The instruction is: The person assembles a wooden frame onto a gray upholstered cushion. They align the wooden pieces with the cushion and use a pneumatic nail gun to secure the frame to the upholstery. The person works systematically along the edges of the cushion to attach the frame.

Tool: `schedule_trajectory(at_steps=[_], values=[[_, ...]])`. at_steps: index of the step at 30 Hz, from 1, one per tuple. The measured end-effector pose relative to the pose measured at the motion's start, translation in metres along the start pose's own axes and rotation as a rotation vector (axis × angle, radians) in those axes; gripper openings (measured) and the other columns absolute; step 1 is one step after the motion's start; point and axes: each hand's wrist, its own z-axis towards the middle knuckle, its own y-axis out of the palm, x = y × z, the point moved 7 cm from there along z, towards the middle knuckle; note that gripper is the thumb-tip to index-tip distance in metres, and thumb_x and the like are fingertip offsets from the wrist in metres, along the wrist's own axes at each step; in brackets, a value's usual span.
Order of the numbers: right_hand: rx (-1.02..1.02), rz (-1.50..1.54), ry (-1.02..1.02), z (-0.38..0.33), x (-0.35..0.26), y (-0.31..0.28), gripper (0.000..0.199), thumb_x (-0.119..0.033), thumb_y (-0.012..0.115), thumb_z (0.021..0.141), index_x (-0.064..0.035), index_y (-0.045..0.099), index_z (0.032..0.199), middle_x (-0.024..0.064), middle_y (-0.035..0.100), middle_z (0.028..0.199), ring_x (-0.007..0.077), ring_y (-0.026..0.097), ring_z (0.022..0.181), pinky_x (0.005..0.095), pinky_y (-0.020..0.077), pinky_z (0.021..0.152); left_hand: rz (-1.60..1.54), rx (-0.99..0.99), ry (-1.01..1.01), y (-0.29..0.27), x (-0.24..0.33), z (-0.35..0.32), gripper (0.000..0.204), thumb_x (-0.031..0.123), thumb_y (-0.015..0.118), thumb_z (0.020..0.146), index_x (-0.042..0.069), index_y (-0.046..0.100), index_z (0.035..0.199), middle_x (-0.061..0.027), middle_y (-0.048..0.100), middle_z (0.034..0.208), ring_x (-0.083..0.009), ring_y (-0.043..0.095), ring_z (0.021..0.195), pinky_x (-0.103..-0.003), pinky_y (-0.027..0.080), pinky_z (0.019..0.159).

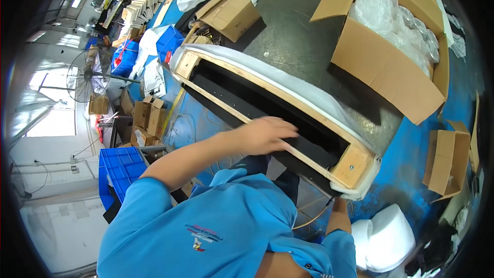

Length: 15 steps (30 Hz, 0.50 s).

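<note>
A long, box-like wooden frame [351, 167] lies slantwise before me, its hollow lined with black cloth and its outside wrapped in pale covering [288, 80]. My left hand [267, 135] lies across the near rail about midway along, slightly blurred, with its fingers stretched over the hollow. At the frame's right end, my right forearm [338, 217] reaches up to the near corner. Most of my right hand is hidden there, and whatever it holds cannot be seen. Close to that wrist runs a thin dark hose [324, 209].
The frame rests against a dark grey tabletop [293, 25]. On it stand a closed carton [230, 15] and a large open carton [383, 69] of bubble-wrapped things. White rolls [386, 239] stand at lower right, blue crates [122, 170] at left, and a big fan [88, 74] beyond.
</note>
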Motion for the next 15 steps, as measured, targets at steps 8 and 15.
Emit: schedule_trajectory(at_steps=[8,15], values=[[-0.067,-0.208,0.181,0.005,-0.013,-0.005,0.042,-0.027,0.068,0.103,-0.0076,0.061,0.14,0.0068,0.073,0.112,0.0162,0.071,0.085,0.0325,0.0595,0.065,0.773,-0.52,-0.633,-0.092,-0.216,-0.104,0.043,0.028,0.051,0.107,-0.001,0.068,0.134,-0.0201,0.067,0.139,-0.0373,0.062,0.13,-0.049,0.051,0.108],[-0.151,0.097,0.238,-0.015,-0.031,-0.038,0.041,-0.025,0.069,0.103,-0.0065,0.062,0.139,0.0071,0.075,0.106,0.0156,0.071,0.08,0.0319,0.0596,0.064,0.48,-0.758,-0.957,-0.086,-0.356,-0.075,0.063,0.05,0.045,0.107,0.007,0.057,0.153,-0.0174,0.046,0.164,-0.0349,0.04,0.155,-0.044,0.03,0.128]])
